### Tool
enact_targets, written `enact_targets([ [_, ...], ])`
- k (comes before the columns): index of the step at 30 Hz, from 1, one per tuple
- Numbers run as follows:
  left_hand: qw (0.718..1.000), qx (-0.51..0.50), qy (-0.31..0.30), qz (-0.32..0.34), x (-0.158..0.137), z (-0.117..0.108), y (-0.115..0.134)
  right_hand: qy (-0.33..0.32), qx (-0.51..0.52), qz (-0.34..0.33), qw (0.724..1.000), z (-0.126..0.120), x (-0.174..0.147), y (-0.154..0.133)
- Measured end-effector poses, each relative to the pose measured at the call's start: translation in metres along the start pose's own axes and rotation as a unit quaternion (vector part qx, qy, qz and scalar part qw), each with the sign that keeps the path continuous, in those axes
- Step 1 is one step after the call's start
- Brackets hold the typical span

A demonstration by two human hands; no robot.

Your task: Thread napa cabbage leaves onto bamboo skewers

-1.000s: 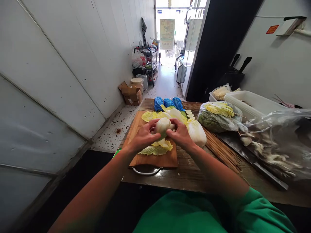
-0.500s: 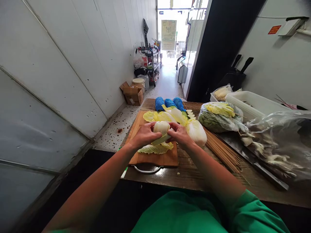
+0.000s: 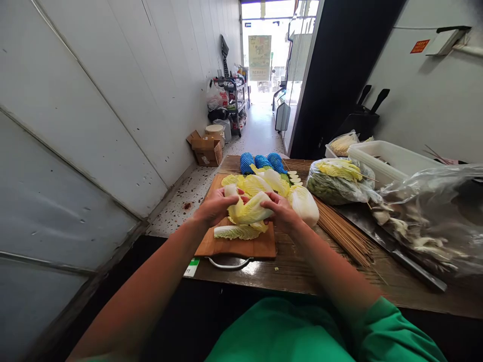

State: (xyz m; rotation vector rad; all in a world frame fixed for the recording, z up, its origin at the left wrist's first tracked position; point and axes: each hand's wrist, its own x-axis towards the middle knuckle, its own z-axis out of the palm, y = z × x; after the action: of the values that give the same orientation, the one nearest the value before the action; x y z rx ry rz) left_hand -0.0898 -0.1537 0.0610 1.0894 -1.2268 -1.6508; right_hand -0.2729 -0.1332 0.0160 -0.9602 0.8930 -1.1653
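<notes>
My left hand [image 3: 217,207] is closed around the pale, thick end of a napa cabbage piece. My right hand [image 3: 282,211] pinches the other side of the yellow-white napa cabbage leaf [image 3: 252,208], which curves between the two hands above the cutting board [image 3: 236,247]. Whether the two ends belong to one leaf or to separate leaves, I cannot tell. Beneath, a loose cabbage leaf [image 3: 236,232] lies flat on the wood. Beyond my hands, more yellow leaves [image 3: 260,181] are heaped. A partial cabbage head [image 3: 304,203] sits just right of my right hand.
Bamboo skewers [image 3: 345,231] lie to the right, with a long knife [image 3: 400,251] beside them. Further right are bagged greens [image 3: 335,183], a white plastic bin [image 3: 392,156] and mushrooms in clear plastic [image 3: 426,241]. Blue-netted items [image 3: 261,162] stand at the table's far edge.
My hands have moved slightly apart, the left one leftward. The compact white cabbage piece between them now shows as a spread, curved leaf with a pale end in my left hand.
</notes>
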Motion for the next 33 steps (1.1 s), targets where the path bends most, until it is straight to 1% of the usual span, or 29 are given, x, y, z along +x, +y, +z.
enact_targets([
  [2, 0.999, -0.026, 0.03, 0.006, 0.001, -0.002, 0.001, 0.012, 0.037, -0.005, 0.999, -0.003, -0.001, 0.002],
  [5, 0.996, -0.043, 0.07, 0.046, 0.0, 0.0, 0.002, 0.045, 0.083, -0.032, 0.995, -0.006, -0.003, 0.003],
  [7, 0.99, 0.0, 0.098, 0.1, -0.003, 0.002, 0.002, 0.069, 0.111, -0.057, 0.99, -0.006, -0.003, 0.003],
  [9, 0.973, 0.104, 0.113, 0.172, -0.009, 0.003, 0.003, 0.09, 0.136, -0.081, 0.983, -0.007, -0.002, 0.002],
  [10, 0.957, 0.168, 0.119, 0.206, -0.013, 0.002, 0.002, 0.099, 0.147, -0.091, 0.98, -0.007, -0.001, 0.002],
  [12, 0.915, 0.279, 0.137, 0.258, -0.02, 0.0, -0.005, 0.114, 0.165, -0.107, 0.974, -0.011, 0.001, 0.003],
  [13, 0.89, 0.317, 0.167, 0.282, -0.022, -0.002, -0.01, 0.121, 0.173, -0.114, 0.971, -0.013, 0.003, 0.003],
  [14, 0.863, 0.342, 0.204, 0.312, -0.024, -0.005, -0.018, 0.128, 0.18, -0.121, 0.968, -0.016, 0.005, 0.003],
  [15, 0.837, 0.344, 0.232, 0.355, -0.023, -0.009, -0.027, 0.135, 0.186, -0.128, 0.965, -0.019, 0.007, 0.003],
  [16, 0.816, 0.35, 0.239, 0.394, -0.022, -0.013, -0.036, 0.14, 0.192, -0.135, 0.962, -0.022, 0.009, 0.003],
  [17, 0.803, 0.368, 0.223, 0.411, -0.019, -0.016, -0.046, 0.143, 0.196, -0.142, 0.96, -0.024, 0.009, 0.002],
  [19, 0.783, 0.432, 0.161, 0.418, -0.01, -0.02, -0.062, 0.141, 0.201, -0.154, 0.957, -0.025, 0.009, -0.001],
  [21, 0.762, 0.504, 0.099, 0.394, -0.003, -0.02, -0.071, 0.126, 0.196, -0.16, 0.959, -0.022, 0.006, -0.003],
  [23, 0.748, 0.565, 0.039, 0.345, 0.001, -0.017, -0.071, 0.101, 0.187, -0.162, 0.964, -0.014, 0.001, -0.005],
  [24, 0.749, 0.583, 0.004, 0.315, 0.001, -0.016, -0.069, 0.089, 0.181, -0.162, 0.966, -0.011, -0.002, -0.005],
  [25, 0.755, 0.588, -0.03, 0.288, -0.001, -0.015, -0.064, 0.078, 0.173, -0.165, 0.968, -0.007, -0.004, -0.005],
  [27, 0.782, 0.564, -0.1, 0.248, -0.006, -0.014, -0.054, 0.065, 0.154, -0.173, 0.971, -0.004, -0.007, -0.002],
  [28, 0.798, 0.539, -0.127, 0.239, -0.009, -0.015, -0.049, 0.063, 0.144, -0.178, 0.971, -0.003, -0.007, 0.0],
  [29, 0.816, 0.51, -0.14, 0.233, -0.012, -0.016, -0.045, 0.062, 0.135, -0.183, 0.972, -0.004, -0.007, 0.002],
  [30, 0.84, 0.476, -0.127, 0.23, -0.014, -0.017, -0.041, 0.062, 0.126, -0.187, 0.972, -0.004, -0.007, 0.004],
  [31, 0.87, 0.431, -0.084, 0.227, -0.016, -0.018, -0.037, 0.063, 0.118, -0.191, 0.973, -0.005, -0.006, 0.007],
  [32, 0.903, 0.368, -0.018, 0.221, -0.017, -0.018, -0.034, 0.063, 0.108, -0.195, 0.973, -0.005, -0.006, 0.009],
  [33, 0.935, 0.285, 0.054, 0.205, -0.018, -0.017, -0.031, 0.063, 0.096, -0.199, 0.973, -0.005, -0.005, 0.01],
])
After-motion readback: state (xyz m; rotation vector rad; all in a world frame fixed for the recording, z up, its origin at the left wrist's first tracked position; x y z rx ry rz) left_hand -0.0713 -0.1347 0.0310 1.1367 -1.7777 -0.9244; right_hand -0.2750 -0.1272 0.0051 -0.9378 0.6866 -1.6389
